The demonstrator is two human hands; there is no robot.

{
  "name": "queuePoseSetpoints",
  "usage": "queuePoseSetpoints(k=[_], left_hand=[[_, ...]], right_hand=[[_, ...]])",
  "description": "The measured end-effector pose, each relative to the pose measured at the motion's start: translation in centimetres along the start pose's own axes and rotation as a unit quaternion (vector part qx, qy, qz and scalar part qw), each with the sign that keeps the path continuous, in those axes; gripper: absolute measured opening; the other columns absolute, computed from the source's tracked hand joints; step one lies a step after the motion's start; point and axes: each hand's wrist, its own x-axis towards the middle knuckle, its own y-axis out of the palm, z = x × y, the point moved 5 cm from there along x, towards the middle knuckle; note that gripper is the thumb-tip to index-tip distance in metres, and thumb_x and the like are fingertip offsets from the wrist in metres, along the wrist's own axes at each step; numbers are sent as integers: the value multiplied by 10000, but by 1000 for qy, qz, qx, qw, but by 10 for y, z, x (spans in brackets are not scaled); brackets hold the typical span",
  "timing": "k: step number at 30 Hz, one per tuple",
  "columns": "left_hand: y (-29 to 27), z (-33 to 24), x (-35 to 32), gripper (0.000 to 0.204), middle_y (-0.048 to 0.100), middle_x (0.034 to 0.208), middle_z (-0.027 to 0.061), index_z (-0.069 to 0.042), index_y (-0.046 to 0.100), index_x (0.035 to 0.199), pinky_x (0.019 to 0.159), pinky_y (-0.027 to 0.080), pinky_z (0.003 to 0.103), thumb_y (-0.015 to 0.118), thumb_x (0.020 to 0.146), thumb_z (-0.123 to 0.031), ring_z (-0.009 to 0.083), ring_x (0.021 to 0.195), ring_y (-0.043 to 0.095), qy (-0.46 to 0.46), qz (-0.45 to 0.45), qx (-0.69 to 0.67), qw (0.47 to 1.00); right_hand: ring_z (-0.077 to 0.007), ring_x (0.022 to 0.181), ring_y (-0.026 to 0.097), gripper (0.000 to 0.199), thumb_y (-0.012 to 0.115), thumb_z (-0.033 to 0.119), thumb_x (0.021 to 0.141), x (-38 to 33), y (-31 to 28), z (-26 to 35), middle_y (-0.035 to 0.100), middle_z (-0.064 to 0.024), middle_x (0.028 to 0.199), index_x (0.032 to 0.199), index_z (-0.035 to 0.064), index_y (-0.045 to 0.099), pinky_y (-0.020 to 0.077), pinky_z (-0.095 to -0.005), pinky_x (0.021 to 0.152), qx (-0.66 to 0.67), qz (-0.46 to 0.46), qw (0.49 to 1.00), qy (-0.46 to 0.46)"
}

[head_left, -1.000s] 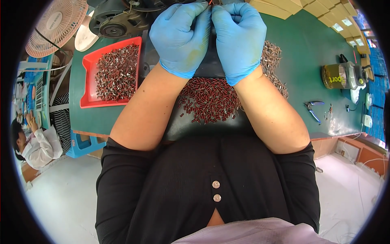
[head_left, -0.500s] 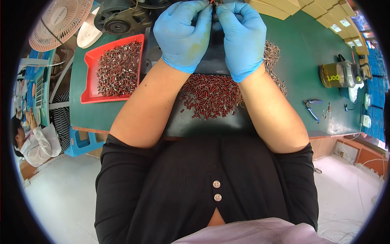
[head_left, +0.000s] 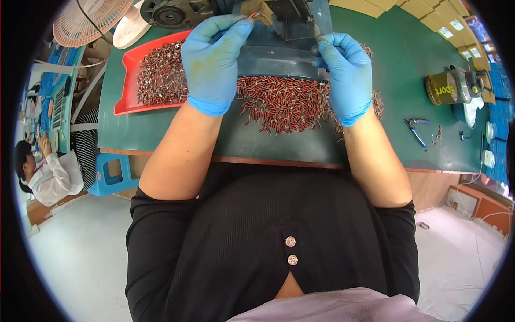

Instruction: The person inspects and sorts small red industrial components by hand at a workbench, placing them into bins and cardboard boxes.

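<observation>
My left hand (head_left: 214,67), in a blue glove, pinches a small red-tipped part (head_left: 253,15) between thumb and forefinger, left of the black machine (head_left: 289,21). My right hand (head_left: 347,75), gloved alike, is at the machine's right front with its fingers closed; whatever is between the fingertips is too small to make out. Below and between both hands spreads a pile of small red parts with metal ends (head_left: 281,110). Paler, brownish parts (head_left: 325,102) lie beside the right wrist.
A red tray (head_left: 129,80) of similar metal-ended parts stands left on the green table (head_left: 397,70). To the right are blue-handled pliers (head_left: 416,132) and a jar with a dark lid (head_left: 446,87). Cartons (head_left: 432,24) line the back right. A seated person (head_left: 51,177) works at far left.
My hands have come apart and nearer to me from the machine's front: the left moved left with the small red-tipped part, the right moved right. The view has shifted slightly.
</observation>
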Motion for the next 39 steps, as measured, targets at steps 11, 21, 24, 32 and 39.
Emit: queuePoseSetpoints(k=[11,21,24,32,39], left_hand=[[-17,36,-17,120,649,799,-5,-3,692,930,655,431,181,699,819,-48,32,711,545,31,-28,51,998],[-22,43,-14,114,628,764,-10,-2,692,922,610,426,179,697,827,-64,27,653,509,65,-2,84,994],[-22,44,-13,122,629,773,-9,0,690,925,613,430,182,699,827,-71,31,657,511,66,6,79,995],[-22,42,-16,126,660,867,15,-13,680,960,738,457,205,678,848,-71,74,799,592,-10,46,88,995],[-2,38,-23,127,651,953,45,-13,676,955,779,482,234,678,831,-39,105,868,602,-56,227,-104,967]], right_hand=[[-183,703,634,155,667,97,804,-3,19,-21,661,-96,793,950,46,682,514,-301,690,-461,149,873,-52],[-313,799,638,158,644,157,784,-12,59,-29,645,-120,889,926,91,670,521,-401,727,-704,167,651,-231],[-262,783,656,73,577,93,743,-13,63,-30,639,-108,817,785,68,631,532,-374,629,-741,148,595,-274],[-119,723,627,148,646,47,835,9,27,-20,668,-60,841,980,18,635,508,-235,662,-293,191,937,9],[-141,798,634,163,599,22,870,-1,24,-18,665,-72,923,1030,10,627,508,-250,731,178,192,950,168]])
